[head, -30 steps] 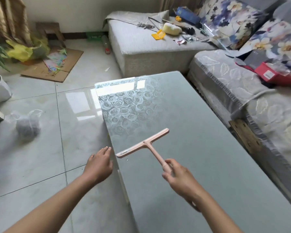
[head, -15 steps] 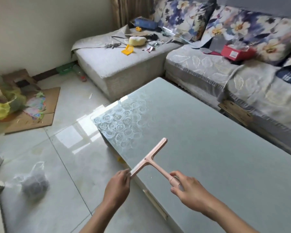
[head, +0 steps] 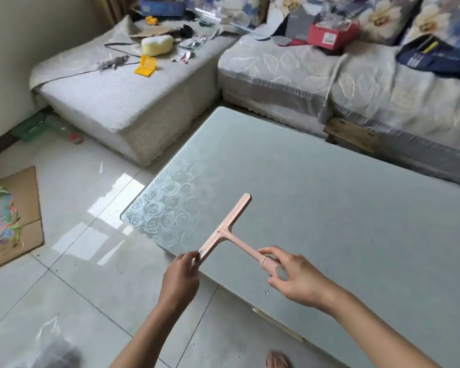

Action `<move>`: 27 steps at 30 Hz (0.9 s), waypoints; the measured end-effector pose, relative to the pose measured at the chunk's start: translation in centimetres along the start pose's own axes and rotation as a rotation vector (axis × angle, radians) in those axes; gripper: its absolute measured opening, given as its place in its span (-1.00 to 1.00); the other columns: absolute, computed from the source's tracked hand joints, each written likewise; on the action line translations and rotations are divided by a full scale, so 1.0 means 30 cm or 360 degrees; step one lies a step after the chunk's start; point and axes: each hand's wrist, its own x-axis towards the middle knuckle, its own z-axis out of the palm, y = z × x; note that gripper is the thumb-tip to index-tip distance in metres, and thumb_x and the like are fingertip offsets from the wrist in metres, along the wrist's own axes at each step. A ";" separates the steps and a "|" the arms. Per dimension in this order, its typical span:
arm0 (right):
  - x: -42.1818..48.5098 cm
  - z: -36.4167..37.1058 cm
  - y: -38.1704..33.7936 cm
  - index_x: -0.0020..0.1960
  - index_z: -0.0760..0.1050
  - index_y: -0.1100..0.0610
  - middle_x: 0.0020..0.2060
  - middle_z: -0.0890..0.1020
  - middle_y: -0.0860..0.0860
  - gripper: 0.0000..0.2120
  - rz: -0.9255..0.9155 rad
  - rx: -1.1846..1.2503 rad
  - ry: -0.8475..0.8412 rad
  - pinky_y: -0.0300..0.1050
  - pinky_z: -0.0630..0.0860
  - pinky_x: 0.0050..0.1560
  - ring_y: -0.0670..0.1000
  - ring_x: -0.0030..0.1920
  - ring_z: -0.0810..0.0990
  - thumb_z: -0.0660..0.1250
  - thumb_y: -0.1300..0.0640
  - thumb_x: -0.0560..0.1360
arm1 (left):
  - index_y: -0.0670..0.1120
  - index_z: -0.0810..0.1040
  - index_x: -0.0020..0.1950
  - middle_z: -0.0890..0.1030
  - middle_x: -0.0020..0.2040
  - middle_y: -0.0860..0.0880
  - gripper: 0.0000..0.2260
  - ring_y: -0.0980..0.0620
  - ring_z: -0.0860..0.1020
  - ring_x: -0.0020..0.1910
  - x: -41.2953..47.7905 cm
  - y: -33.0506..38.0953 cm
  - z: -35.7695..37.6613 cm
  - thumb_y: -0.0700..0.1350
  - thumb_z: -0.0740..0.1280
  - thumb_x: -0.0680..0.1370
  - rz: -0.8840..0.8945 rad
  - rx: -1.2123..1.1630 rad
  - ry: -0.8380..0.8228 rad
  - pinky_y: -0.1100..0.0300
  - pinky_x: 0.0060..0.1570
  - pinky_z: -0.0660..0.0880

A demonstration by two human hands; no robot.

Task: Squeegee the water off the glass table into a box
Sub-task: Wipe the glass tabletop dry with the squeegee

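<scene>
A pink T-shaped squeegee (head: 227,229) hangs over the near left edge of the frosted glass table (head: 329,208), which has a rose pattern at its left corner. My right hand (head: 292,278) grips the end of the squeegee's handle. My left hand (head: 182,274) pinches the near end of its blade bar, just off the table's edge. No box shows near the table. I cannot make out water on the glass.
A grey sofa (head: 383,83) with a red box (head: 332,35) and clutter runs along the far side. An ottoman (head: 122,96) stands at the table's far left. Cardboard (head: 11,221) and a plastic bag (head: 51,349) lie on the tiled floor. My bare foot (head: 278,359) is by the table.
My left hand rose from beside the table and took hold of the blade's near end. The view swung right and closer, and the squeegee turned steeper.
</scene>
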 end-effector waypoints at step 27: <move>0.429 0.130 0.458 0.47 0.10 -0.08 0.01 0.58 0.14 -0.57 0.0565 -0.0002 0.0285 -0.10 0.22 -0.18 0.21 0.03 0.55 0.04 0.03 0.61 | -0.14 0.30 0.48 0.24 0.51 -0.11 -0.56 -0.10 0.25 0.47 0.704 0.115 0.294 -0.15 0.22 0.60 0.0077 0.0445 -0.0471 0.11 0.42 0.17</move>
